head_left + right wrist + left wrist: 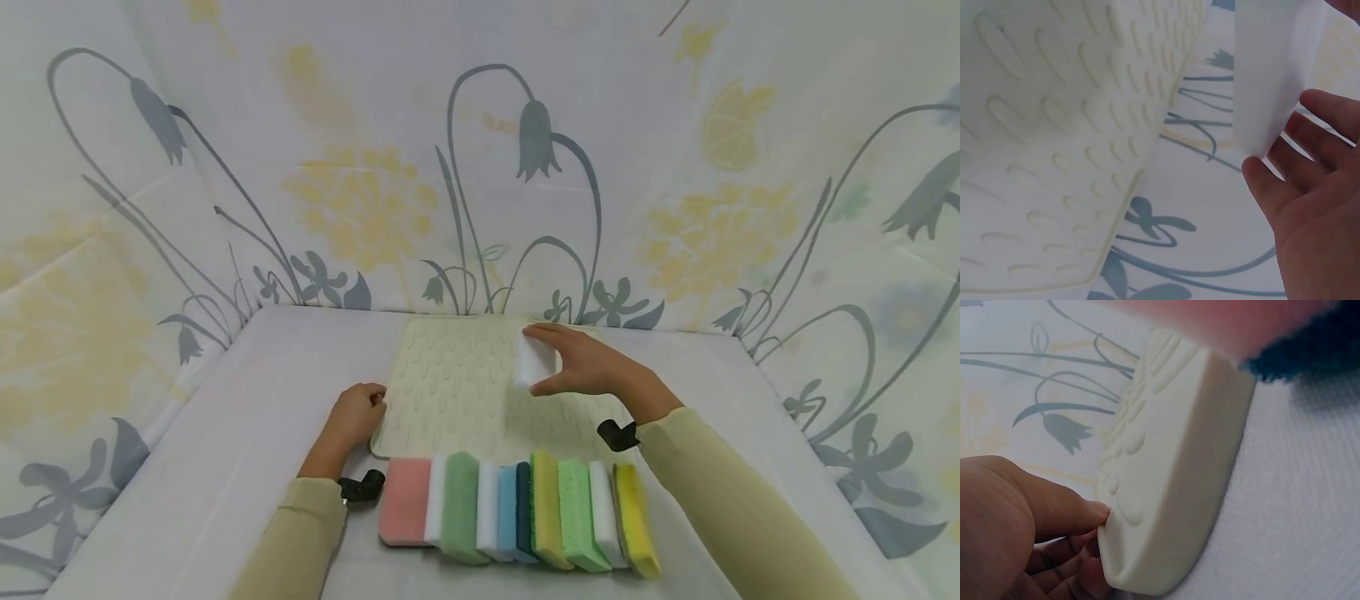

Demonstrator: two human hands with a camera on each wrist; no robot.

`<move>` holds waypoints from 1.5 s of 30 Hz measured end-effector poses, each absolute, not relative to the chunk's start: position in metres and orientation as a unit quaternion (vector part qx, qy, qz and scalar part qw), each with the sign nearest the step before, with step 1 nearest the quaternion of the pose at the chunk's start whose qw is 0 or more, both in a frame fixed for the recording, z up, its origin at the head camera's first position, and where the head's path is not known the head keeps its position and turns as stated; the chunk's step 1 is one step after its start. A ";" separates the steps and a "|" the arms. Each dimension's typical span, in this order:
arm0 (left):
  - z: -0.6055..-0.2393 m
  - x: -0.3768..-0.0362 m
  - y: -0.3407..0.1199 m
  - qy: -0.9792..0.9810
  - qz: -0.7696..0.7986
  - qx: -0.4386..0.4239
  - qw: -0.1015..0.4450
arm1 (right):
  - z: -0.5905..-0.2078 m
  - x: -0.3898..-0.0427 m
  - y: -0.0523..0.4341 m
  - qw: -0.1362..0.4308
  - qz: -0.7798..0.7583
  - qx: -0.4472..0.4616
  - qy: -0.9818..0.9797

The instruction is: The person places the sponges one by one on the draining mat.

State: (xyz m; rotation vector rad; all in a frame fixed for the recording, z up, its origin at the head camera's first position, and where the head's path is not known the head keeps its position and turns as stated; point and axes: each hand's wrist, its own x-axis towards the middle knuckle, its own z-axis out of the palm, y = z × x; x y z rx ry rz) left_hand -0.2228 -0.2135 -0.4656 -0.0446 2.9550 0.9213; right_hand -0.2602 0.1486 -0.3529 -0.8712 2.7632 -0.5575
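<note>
A: Which object is in hand, and where does it sit?

B: A white sponge block point(536, 362), held upright above the far right part of the cream mat point(450, 392). The right hand point(592, 367) pinches it, fingers over the top and thumb along the lower edge. The right wrist view shows the block point(1275, 69) against the fingertips point(1329, 119), with the mat's raised teardrop ridges point(1054, 125) beside it.

A: And the other hand?

B: The left hand point(356, 412) rests at the mat's near left edge. In the left wrist view its curled fingers point(1060, 512) press against the mat's rounded corner point(1160, 537); the fingers are narrow, gripping the rim rather than spread.

A: What lies around these?

B: A row of sponges point(517, 512) stands on edge just in front of the mat: pink, white, green, white, blue, yellow-green, white and yellow. All rest on a white table point(225, 433) enclosed by floral-printed sheeting point(480, 167).

A: How should the step be done well?

B: Judging from this arrangement, the block is best lowered flat and square to the mat's edges, with the pinch kept light so the soft foam does not deform. The left hand should hold the corner firmly so the mat does not slide. Whether the block touches the mat already cannot be told.
</note>
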 end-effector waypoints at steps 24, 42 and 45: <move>-0.468 -0.225 -0.213 0.953 0.301 -0.029 0.028 | -0.364 -0.293 0.101 0.104 -0.198 -0.294 0.929; -0.464 -0.222 -0.213 0.951 0.307 -0.027 0.029 | -0.374 -0.310 0.075 0.119 -0.222 -0.292 0.923; -0.464 -0.222 -0.212 0.951 0.308 -0.028 0.029 | -0.374 -0.312 0.070 0.121 -0.228 -0.298 0.919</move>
